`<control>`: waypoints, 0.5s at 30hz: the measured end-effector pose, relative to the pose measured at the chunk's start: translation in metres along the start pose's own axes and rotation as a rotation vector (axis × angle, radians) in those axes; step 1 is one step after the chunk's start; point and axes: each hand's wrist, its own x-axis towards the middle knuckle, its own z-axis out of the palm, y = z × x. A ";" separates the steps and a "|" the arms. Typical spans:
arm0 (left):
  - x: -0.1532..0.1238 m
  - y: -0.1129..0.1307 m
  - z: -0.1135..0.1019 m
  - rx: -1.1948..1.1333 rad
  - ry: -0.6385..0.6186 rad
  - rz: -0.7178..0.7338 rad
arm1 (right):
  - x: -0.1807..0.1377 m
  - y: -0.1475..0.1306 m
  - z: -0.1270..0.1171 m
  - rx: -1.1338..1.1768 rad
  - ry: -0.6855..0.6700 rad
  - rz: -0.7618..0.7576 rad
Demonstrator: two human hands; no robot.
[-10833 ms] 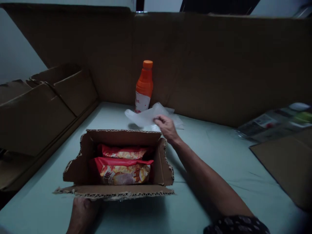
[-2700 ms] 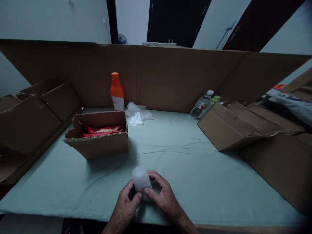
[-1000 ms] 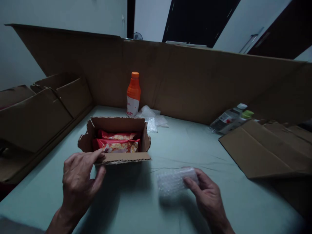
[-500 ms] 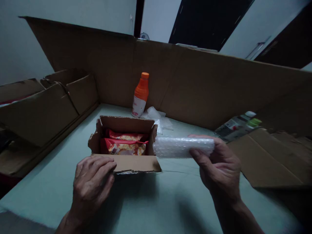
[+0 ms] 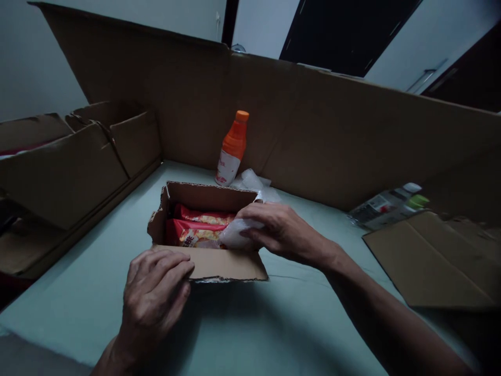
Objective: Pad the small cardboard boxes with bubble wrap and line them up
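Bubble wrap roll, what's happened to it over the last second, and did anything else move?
The right hand carried the bubble-wrap roll up off the table and forward into the right end of the cardboard box, beside the red snack packets; it still grips the roll. The left hand stays on the box's near flap. The orange bottle stands where it was.
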 end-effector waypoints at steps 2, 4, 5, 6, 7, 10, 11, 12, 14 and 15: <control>-0.001 0.000 0.000 -0.005 0.002 -0.002 | 0.008 0.002 -0.002 -0.057 -0.172 0.002; 0.000 0.001 0.001 -0.011 0.008 -0.010 | 0.018 0.000 -0.005 -0.069 -0.342 -0.003; 0.000 0.001 0.001 -0.011 0.012 -0.019 | 0.024 -0.002 -0.006 -0.068 -0.404 -0.002; 0.001 0.002 0.001 -0.010 0.017 -0.028 | 0.030 -0.005 -0.006 -0.073 -0.452 0.006; 0.001 0.002 0.002 -0.011 0.019 -0.033 | 0.036 -0.008 -0.006 -0.086 -0.492 0.014; 0.004 0.003 0.002 -0.015 0.017 -0.020 | 0.049 -0.016 -0.001 -0.157 -0.570 0.033; 0.004 0.003 0.001 -0.018 0.017 -0.017 | 0.052 -0.018 0.001 -0.174 -0.581 0.032; 0.005 0.003 0.001 -0.021 0.019 -0.017 | 0.052 -0.018 0.002 -0.182 -0.585 0.026; 0.005 0.004 0.001 -0.023 0.024 -0.024 | 0.050 -0.017 0.004 -0.186 -0.586 0.019; 0.005 0.004 0.000 -0.023 0.024 -0.026 | 0.048 -0.015 0.004 -0.181 -0.580 0.017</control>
